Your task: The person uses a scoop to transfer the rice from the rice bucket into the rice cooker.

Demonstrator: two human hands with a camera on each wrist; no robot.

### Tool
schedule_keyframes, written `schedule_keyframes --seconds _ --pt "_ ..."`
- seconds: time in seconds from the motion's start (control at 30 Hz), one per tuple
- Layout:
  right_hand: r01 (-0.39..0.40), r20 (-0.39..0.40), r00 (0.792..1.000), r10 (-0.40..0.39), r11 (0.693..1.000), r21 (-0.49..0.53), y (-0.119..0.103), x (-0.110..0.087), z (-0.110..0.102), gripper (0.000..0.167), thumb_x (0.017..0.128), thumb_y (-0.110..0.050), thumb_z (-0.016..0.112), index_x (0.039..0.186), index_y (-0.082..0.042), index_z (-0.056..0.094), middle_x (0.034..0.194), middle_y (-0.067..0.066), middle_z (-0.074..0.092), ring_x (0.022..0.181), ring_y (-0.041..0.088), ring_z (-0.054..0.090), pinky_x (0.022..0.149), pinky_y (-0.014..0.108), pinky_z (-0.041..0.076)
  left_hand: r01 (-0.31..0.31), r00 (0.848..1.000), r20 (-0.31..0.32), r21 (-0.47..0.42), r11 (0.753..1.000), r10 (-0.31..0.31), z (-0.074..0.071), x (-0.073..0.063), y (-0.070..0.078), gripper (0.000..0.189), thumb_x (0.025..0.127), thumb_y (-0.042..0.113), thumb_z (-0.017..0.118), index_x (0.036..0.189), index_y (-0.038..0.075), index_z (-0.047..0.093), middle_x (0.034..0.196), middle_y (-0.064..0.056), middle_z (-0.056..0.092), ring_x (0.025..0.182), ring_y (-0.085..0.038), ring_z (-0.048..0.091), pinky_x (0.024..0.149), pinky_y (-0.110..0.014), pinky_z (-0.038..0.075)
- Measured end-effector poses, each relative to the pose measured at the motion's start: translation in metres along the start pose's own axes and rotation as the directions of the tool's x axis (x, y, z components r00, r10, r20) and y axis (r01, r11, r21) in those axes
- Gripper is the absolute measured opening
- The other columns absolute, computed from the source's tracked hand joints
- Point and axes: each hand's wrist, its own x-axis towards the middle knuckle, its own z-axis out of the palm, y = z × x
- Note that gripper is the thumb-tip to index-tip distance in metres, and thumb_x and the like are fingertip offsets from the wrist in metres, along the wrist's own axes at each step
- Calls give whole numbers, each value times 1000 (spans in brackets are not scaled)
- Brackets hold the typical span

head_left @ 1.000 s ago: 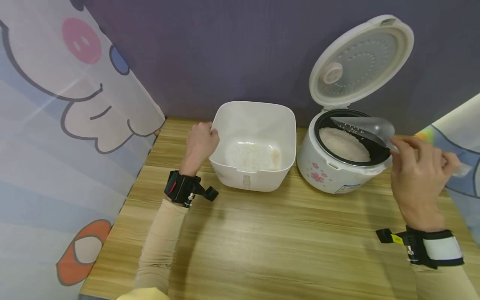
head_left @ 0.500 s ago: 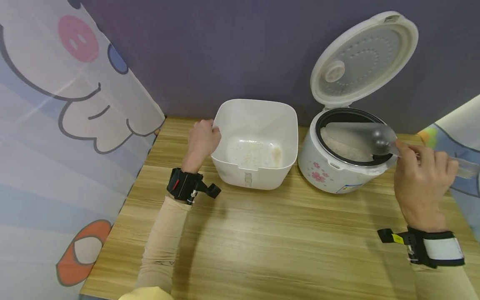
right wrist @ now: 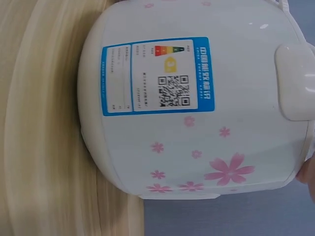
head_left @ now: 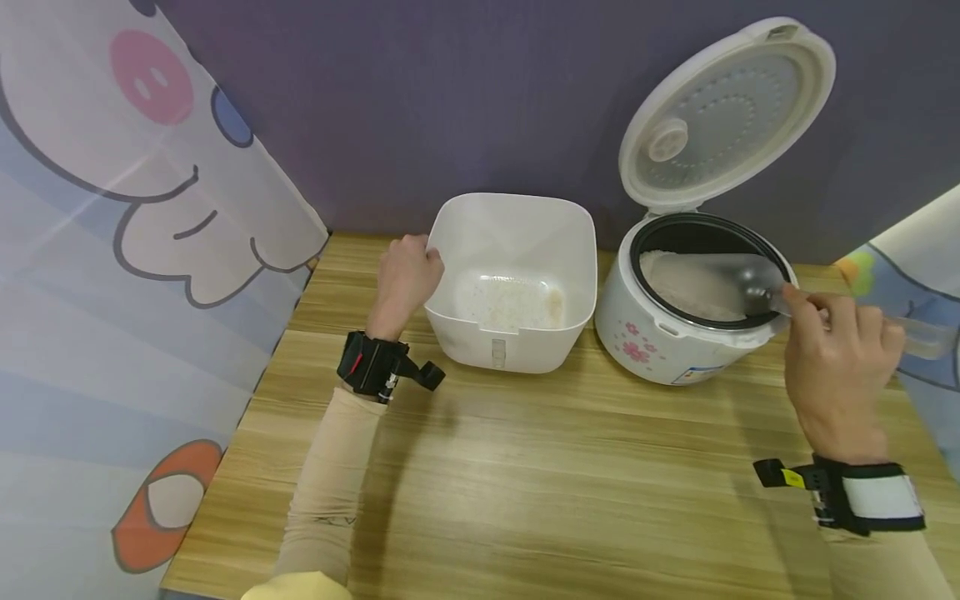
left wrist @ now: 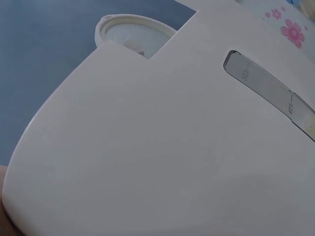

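My left hand [head_left: 407,279] grips the left rim of a white rice bin [head_left: 495,350], which has a few grains and a brownish patch on its floor. In the left wrist view the bin's wall [left wrist: 123,137] fills most of the picture, with a clear marked window [left wrist: 266,83]. On the right, my right hand [head_left: 843,358] holds a clear plastic scoop [head_left: 742,279] by its handle. The scoop's bowl lies low inside the open rice cooker [head_left: 637,342], over white rice [head_left: 657,267]. Whether the scoop carries rice is hard to tell.
The cooker's raised lid [head_left: 727,117] leans back toward the dark wall [head_left: 450,100]. Bin and cooker stand side by side at the back of a wooden table [head_left: 525,483]. Cartoon-printed cloth [head_left: 75,333] hangs at the left, and another printed panel is at the right.
A second ago the scoop was tilted above the pot with grains falling from it. It has since turned over and come down onto the rice. The left hand keeps its grip on the bin.
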Motion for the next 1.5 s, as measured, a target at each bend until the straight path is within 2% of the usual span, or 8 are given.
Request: schedule_keyframes --seconds 0.43,0.6,0.83,0.93,1.13,1.23,1.33,1.5 --pt "-234 146 966 213 961 146 8 -8 -11 17 93 4 58 106 6 69 101 35 57 84 57 47 78 45 27 29 999 16 -1 1000 -29 3 3 2 29 98 10 44 69 7 49 72 -15 59 69 -33 60 59 -39 42" --pt "-383 271 908 320 896 226 8 -8 -23 27 93 -6 69 113 12 68 121 35 63 100 56 51 98 40 27 53 998 18 16 998 -53 5 6 2 28 98 11 44 72 6 49 78 -18 62 74 -35 62 63 -43 46" --pt "-531 436 798 417 828 180 -14 -4 -50 39 88 -12 76 121 8 69 115 33 69 101 16 54 92 31 24 76 997 13 28 997 -76 6 9 3 27 98 11 44 72 6 49 78 -16 61 74 -33 60 60 -40 43" --pt "-457 414 848 331 852 255 -24 -9 -55 42 90 -22 75 116 10 69 108 33 70 95 34 60 84 29 26 81 997 15 23 996 -81 6 11 4 26 98 12 43 75 5 51 82 -19 63 76 -35 62 61 -42 44" --pt "-335 410 900 149 838 432 -43 -27 -59 68 98 -56 61 106 11 70 90 27 70 100 -18 47 94 13 30 65 998 17 9 998 -65 8 15 5 24 98 11 43 79 3 55 84 -20 64 73 -34 59 61 -41 44" --pt "-273 427 904 21 798 537 -53 -38 -59 64 99 -54 59 104 9 71 91 21 70 100 -11 52 95 7 35 47 999 7 9 999 -47 8 17 5 24 98 9 43 78 3 56 81 -20 64 72 -34 58 63 -43 45" --pt "-221 484 866 -122 777 590 -62 -51 -59 57 103 -52 54 105 3 70 91 9 67 86 -5 55 77 10 44 43 999 4 11 999 -43 7 17 7 25 98 10 43 78 2 56 81 -20 64 73 -34 58 66 -46 47" --pt "-183 613 731 -298 781 597 -73 -71 -55 50 107 -49 44 115 -4 64 91 -5 53 69 3 44 53 21 38 54 998 14 18 998 -54 6 17 11 25 98 11 43 79 1 56 87 -23 67 79 -38 62 72 -50 50"
